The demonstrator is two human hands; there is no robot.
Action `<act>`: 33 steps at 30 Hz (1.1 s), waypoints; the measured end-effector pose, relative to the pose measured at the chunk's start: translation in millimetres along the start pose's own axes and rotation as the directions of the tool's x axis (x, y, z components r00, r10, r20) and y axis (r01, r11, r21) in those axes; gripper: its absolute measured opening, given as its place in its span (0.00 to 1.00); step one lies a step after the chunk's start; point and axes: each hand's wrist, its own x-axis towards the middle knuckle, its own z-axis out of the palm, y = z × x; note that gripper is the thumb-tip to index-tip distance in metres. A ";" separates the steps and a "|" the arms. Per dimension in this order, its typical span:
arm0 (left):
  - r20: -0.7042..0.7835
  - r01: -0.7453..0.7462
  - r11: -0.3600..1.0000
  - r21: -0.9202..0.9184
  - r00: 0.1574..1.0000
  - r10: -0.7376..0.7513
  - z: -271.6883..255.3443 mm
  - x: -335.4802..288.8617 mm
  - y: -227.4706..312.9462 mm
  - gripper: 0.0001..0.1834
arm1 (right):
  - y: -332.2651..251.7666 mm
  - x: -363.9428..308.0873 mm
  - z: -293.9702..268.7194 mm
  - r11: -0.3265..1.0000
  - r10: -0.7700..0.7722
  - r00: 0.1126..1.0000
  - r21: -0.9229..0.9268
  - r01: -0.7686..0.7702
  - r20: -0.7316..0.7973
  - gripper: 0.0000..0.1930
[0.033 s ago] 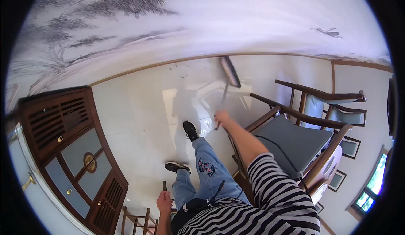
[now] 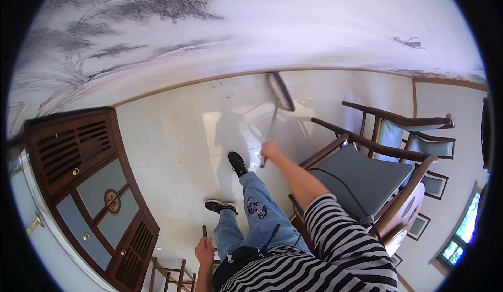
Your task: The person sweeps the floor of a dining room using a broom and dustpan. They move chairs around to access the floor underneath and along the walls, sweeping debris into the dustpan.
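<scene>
In my right hand [image 2: 269,150] is the stick of a broom [image 2: 281,91], the fingers wrapped round its upper end. The stick slants away from me to a long bristle head, which rests on the pale glossy floor [image 2: 173,135] close to the far wall. Small dark bits of dirt [image 2: 228,84] lie on the floor left of the broom head. Low by my left hip, my left hand [image 2: 205,250] is closed round a dark upright handle [image 2: 204,231]; whatever it belongs to is hidden.
A dark wooden cabinet [image 2: 97,187] with slatted and grey-blue panels stands at the left. To my right is a grey-seated wooden armchair [image 2: 361,171], with more chairs [image 2: 389,132] beyond it. A wooden stool-like frame [image 2: 173,273] stands lower left. The far wall [image 2: 314,30] carries a painted tree.
The broom head has moved a little to the left along the wall. My right hand has shifted left and slightly nearer with the stick. My left hand stays where it was.
</scene>
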 end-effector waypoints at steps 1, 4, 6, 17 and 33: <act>-0.009 -0.016 1.000 -0.011 1.000 0.016 1.3 -1.7 -2.7 0.11 | -43.1 0.6 -15.6 0.964 0.170 0.985 0.201 -0.173 0.033 0.08; -0.006 -0.011 0.999 -0.040 1.000 0.010 3.8 -2.6 -12.3 0.11 | -114.8 14.5 -21.5 0.940 0.098 0.979 0.307 -0.149 0.177 0.05; -0.029 -0.074 0.996 -0.050 0.997 0.073 2.8 -6.2 -9.7 0.11 | -140.2 19.1 4.3 0.944 0.010 0.990 0.324 -0.057 0.143 0.06; -0.041 -0.028 0.997 -0.078 0.999 0.025 11.7 -11.1 -91.8 0.11 | -182.9 -70.4 -26.3 0.434 0.152 0.903 0.794 -0.426 0.401 0.09; -0.082 0.016 0.986 -0.167 0.996 -0.030 16.5 -18.6 -156.0 0.13 | -133.4 4.7 -44.7 0.056 0.498 0.815 0.927 -0.371 0.296 0.08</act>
